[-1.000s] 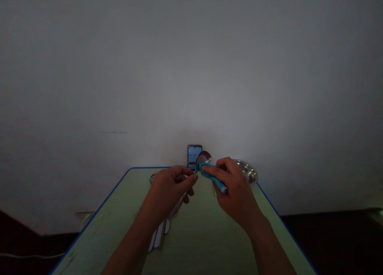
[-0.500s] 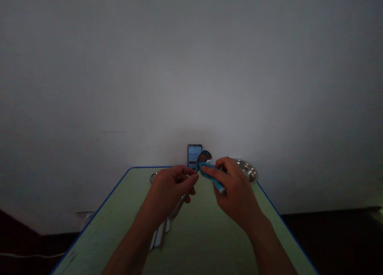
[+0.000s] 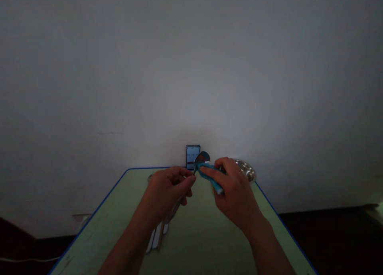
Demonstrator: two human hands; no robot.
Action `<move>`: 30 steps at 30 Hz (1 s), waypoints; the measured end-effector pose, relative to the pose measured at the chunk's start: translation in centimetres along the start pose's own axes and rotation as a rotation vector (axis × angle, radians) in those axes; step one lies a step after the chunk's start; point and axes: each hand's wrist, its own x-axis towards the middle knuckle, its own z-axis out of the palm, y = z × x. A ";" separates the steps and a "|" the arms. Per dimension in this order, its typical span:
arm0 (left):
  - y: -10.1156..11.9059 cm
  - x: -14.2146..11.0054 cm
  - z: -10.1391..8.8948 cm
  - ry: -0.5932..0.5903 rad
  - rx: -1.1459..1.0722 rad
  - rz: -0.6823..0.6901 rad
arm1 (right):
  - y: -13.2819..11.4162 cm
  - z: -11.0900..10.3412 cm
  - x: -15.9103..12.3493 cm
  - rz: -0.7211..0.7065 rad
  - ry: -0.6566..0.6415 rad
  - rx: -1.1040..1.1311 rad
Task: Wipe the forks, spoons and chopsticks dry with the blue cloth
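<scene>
L hand [image 3: 169, 193] fingers shut round steel spoon [image 3: 202, 158], R hand [image 3: 235, 193] fingers pinching blue cloth [image 3: 211, 177] on its bowl, table's far edge [image 3: 149, 168] just past fingertips.

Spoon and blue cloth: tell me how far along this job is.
Done: unclear; the metal dish at the far corner may be finished. In hand: the left hand grips the spoon while the right hand presses the blue cloth on its bowl. Remaining: the utensils lying on the table.
</scene>
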 end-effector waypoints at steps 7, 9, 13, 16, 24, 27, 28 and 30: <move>0.1 -0.3 0.0 0.000 -0.026 -0.003 | 0.2 0.1 0.0 0.015 0.010 -0.022; 0.2 -0.4 0.0 -0.003 -0.026 0.003 | 0.2 0.1 0.0 0.018 0.010 -0.029; 0.4 -0.5 -0.1 -0.002 -0.014 -0.014 | 0.2 0.1 -0.1 0.026 0.005 -0.041; 0.3 -0.5 -0.1 -0.002 -0.017 -0.018 | 0.2 0.0 -0.2 0.030 0.009 -0.049; 0.2 -0.5 -0.1 -0.015 -0.013 -0.031 | 0.5 0.2 -0.3 0.044 0.002 -0.071; 0.3 -0.5 -0.1 -0.024 -0.022 -0.029 | 0.5 0.3 -0.3 0.046 0.007 -0.079; 0.4 -0.5 -0.1 -0.025 -0.023 -0.028 | 0.5 0.3 -0.3 0.046 0.009 -0.082; 0.4 -0.5 -0.1 -0.026 -0.023 -0.029 | 0.5 0.2 -0.3 0.049 0.018 -0.093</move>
